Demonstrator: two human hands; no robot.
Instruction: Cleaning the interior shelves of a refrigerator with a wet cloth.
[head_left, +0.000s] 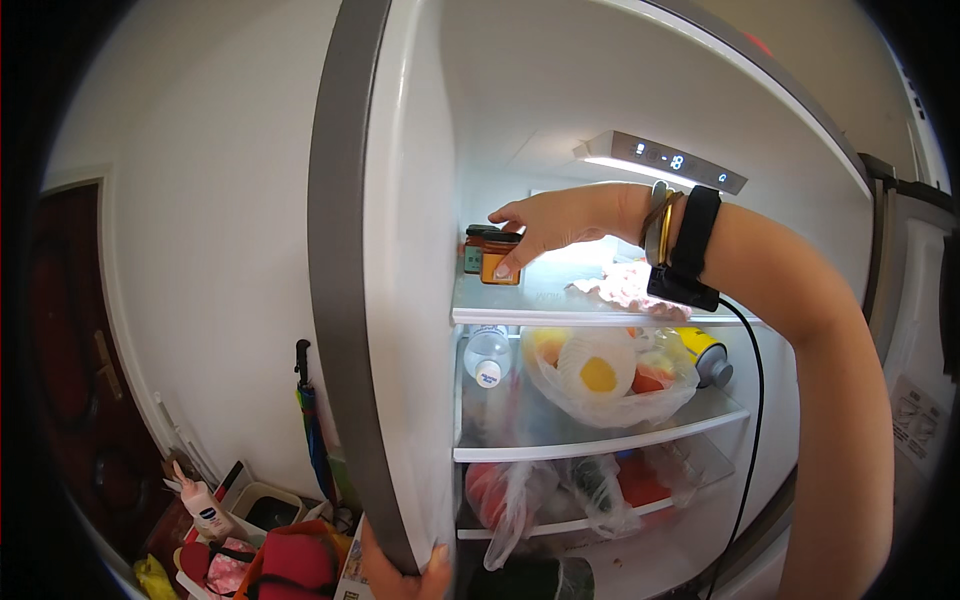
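My right hand (551, 221) reaches into an open, lit refrigerator at its top shelf (547, 300). The thumb presses on the front of a small amber jar (495, 262) with a black lid and an orange label, and the fingers curl over behind it. Close behind on the left stands a second dark-lidded jar (472, 251) with a green label, partly covered by the first. Low in the view, my left hand (409, 566) grips the grey-and-white left edge of the refrigerator (375, 375).
A pink-and-white bundle (630, 285) lies on the top shelf. Below are a clear bottle (487, 356), a plastic-wrapped bowl of fruit (562, 401) and a yellow can (701, 349). Bagged produce (502, 495) sits lower. A black cable (757, 390) hangs from my right wrist.
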